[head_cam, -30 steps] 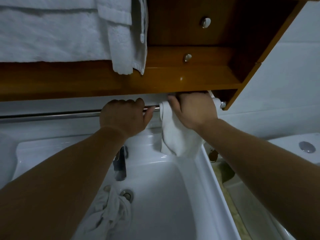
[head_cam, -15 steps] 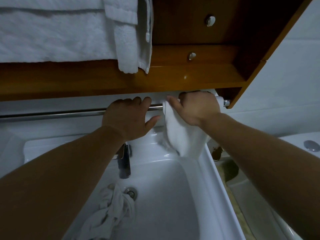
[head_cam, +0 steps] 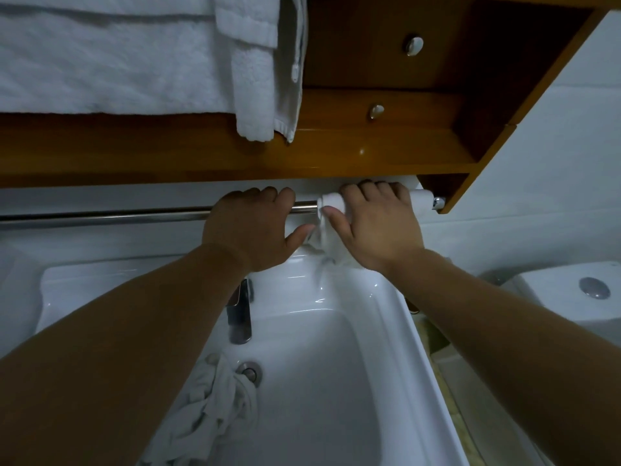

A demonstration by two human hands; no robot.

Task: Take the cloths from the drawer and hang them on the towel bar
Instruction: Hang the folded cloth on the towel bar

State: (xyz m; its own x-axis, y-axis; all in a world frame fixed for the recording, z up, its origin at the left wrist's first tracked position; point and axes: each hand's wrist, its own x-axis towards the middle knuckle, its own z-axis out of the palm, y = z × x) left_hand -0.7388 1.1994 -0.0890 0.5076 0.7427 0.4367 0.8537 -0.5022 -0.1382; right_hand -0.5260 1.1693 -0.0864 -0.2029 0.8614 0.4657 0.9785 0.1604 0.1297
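A steel towel bar (head_cam: 100,216) runs under the wooden cabinet (head_cam: 168,149). A white cloth (head_cam: 331,205) is draped over the bar's right end. My right hand (head_cam: 376,227) lies on that cloth, fingers over the bar and thumb pressing its front fold. My left hand (head_cam: 255,227) rests just left of it, fingers curled over the bar and thumb touching the cloth's lower edge. A second white cloth (head_cam: 215,408) lies crumpled in the sink basin near the drain. Much of the hanging cloth is hidden by my right hand.
A white sink (head_cam: 386,331) with a chrome faucet (head_cam: 240,311) sits below the bar. White towels (head_cam: 134,55) hang over the cabinet front. Two round knobs (head_cam: 413,45) are on the cabinet. A toilet tank (head_cam: 571,297) stands at the right.
The hanging cloth's loose lower part has been drawn up and is now mostly hidden under my right hand. My left thumb has moved right to touch the cloth.
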